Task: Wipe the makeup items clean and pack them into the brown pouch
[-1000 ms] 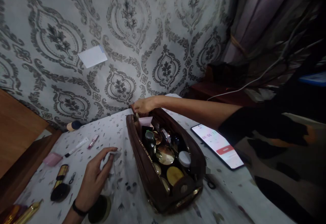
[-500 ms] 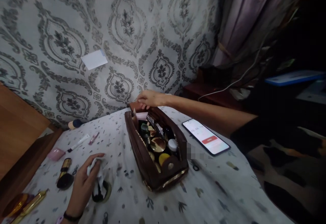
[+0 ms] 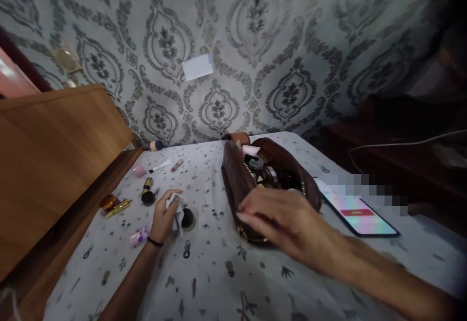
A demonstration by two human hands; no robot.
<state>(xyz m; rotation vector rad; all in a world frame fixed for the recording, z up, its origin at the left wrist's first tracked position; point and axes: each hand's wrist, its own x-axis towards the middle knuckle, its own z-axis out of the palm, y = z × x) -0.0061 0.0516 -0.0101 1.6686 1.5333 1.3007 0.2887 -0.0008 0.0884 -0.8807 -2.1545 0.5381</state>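
Observation:
My left hand point(image 3: 164, 216) is closed round a crumpled white tissue point(image 3: 175, 205) at left centre. Just right of it lies a small round jar or compact point(image 3: 188, 219) with a dark middle; whether the tissue touches it is unclear. A brown leather makeup bag point(image 3: 233, 180) stands unzipped in the middle, with cosmetics such as a dark green-capped bottle point(image 3: 256, 164) inside. Across its front end reaches my right hand point(image 3: 288, 216), fingers and thumb pinched at the front left rim. They hide whether zip or leather is between them.
Left on the patterned sheet point(image 3: 204, 272) lie a makeup brush point(image 3: 148, 192), a gold tube point(image 3: 118, 208), an amber round container point(image 3: 108, 202) and a purple-spotted bottle point(image 3: 139, 236). A lit phone point(image 3: 359, 211) lies right of the bag. Wooden board point(image 3: 62, 151) stands at left, papered wall behind.
My right hand has come from the bag's far end to its near end. The view has swung left, so things appear farther right. The left hand still holds the tissue.

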